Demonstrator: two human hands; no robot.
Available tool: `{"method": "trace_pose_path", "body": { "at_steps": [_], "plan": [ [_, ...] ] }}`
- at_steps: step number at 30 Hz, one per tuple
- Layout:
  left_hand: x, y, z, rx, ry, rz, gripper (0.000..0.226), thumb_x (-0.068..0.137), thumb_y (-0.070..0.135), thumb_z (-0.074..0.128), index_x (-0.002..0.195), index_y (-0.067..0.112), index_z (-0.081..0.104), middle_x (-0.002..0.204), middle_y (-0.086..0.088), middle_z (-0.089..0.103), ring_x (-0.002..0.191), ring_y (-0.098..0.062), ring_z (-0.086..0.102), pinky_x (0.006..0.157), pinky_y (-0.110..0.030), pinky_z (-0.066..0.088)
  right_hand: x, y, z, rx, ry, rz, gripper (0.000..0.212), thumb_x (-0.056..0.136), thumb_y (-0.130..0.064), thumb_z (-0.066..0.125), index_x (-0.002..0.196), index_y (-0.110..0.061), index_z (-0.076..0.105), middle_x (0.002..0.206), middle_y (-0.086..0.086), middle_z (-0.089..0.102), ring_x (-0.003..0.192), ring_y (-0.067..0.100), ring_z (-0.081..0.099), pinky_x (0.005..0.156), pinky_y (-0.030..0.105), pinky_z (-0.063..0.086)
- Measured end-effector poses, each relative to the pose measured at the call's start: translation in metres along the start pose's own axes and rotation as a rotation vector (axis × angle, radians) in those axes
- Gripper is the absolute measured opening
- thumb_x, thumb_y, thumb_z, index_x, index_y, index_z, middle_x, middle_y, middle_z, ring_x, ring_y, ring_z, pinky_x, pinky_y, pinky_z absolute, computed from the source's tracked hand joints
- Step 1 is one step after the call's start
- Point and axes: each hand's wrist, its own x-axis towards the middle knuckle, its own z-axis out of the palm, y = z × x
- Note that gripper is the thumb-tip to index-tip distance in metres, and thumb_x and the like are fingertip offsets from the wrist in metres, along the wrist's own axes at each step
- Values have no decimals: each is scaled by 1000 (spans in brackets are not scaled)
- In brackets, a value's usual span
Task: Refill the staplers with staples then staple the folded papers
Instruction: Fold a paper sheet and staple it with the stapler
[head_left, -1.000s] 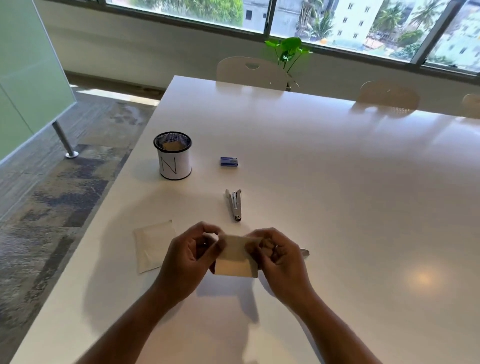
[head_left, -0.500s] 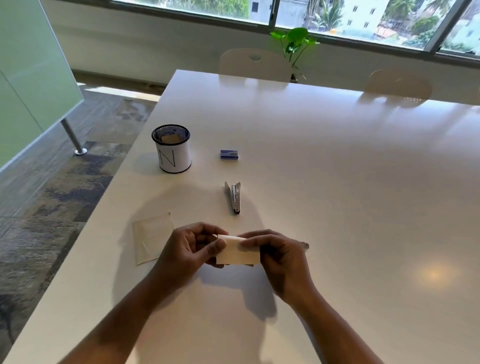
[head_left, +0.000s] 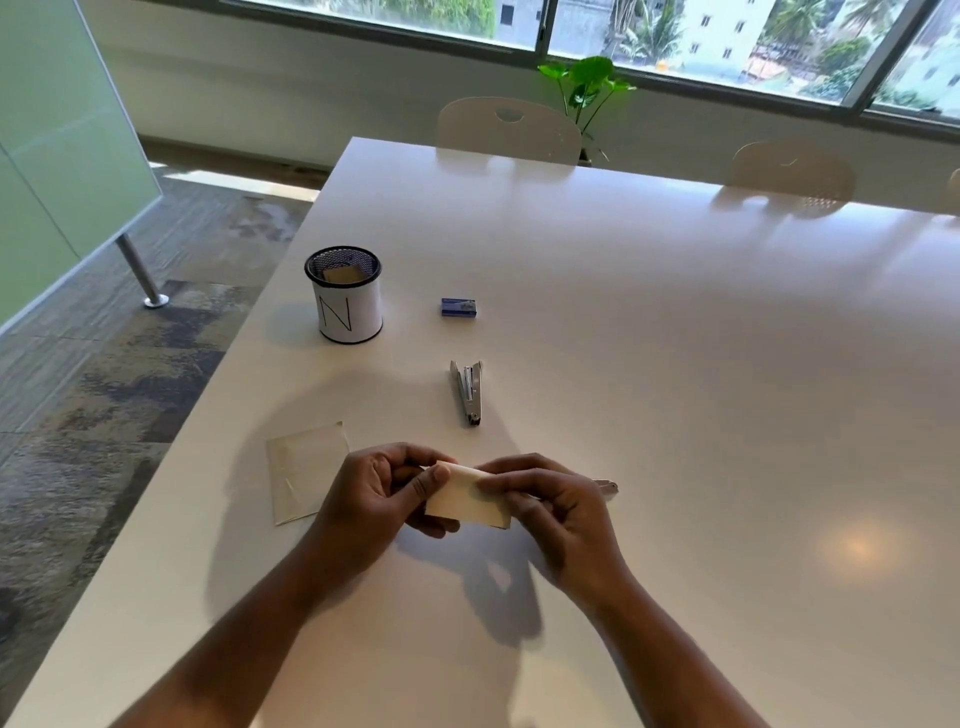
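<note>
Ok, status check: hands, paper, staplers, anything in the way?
Left hand and right hand both pinch the folded paper, held above the table. Stapler lies untouched beyond. Second paper lies left. Nothing blocking.

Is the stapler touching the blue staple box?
Apart. The head view shows the stapler lying nearer the person, with bare table between it and the staple box.

Staple box (head_left: 458, 307) lies right of cup (head_left: 345, 301), behind stapler (head_left: 468, 392).
</note>
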Motion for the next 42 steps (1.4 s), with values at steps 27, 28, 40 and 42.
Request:
{"method": "trace_pose_path", "body": {
  "at_steps": [27, 28, 40, 42],
  "plan": [
    [-10, -2, 11, 128, 2, 154, 18, 85, 19, 73, 102, 12, 74, 87, -7, 80, 71, -27, 79, 58, -30, 63, -6, 4, 5, -217, 53, 83, 14, 94, -31, 78, 106, -25, 83, 98, -11, 80, 92, 16, 76, 75, 41, 64],
    [-11, -2, 11, 148, 4, 172, 18, 85, 18, 73, 102, 13, 74, 86, -4, 80, 70, -26, 79, 58, -30, 63, -6, 4, 6, -232, 52, 88, 11, 94, -26, 79, 104, -24, 83, 96, -10, 80, 90, 16, 76, 75, 43, 64],
    [-15, -1, 23, 305, 6, 225, 15, 90, 30, 72, 91, 15, 74, 74, -4, 75, 58, -19, 76, 52, -34, 62, -7, 3, 9, -214, 60, 36, 12, 92, -2, 77, 94, -12, 82, 89, -3, 81, 85, 15, 77, 80, 38, 64],
    [-15, -1, 24, 349, 30, 271, 13, 92, 32, 70, 89, 19, 73, 72, 1, 75, 56, -15, 75, 49, -29, 60, -7, 3, 10, -162, 46, 32, 16, 92, -3, 77, 97, -18, 81, 93, -2, 82, 90, 17, 77, 83, 38, 64]
  ]
}}
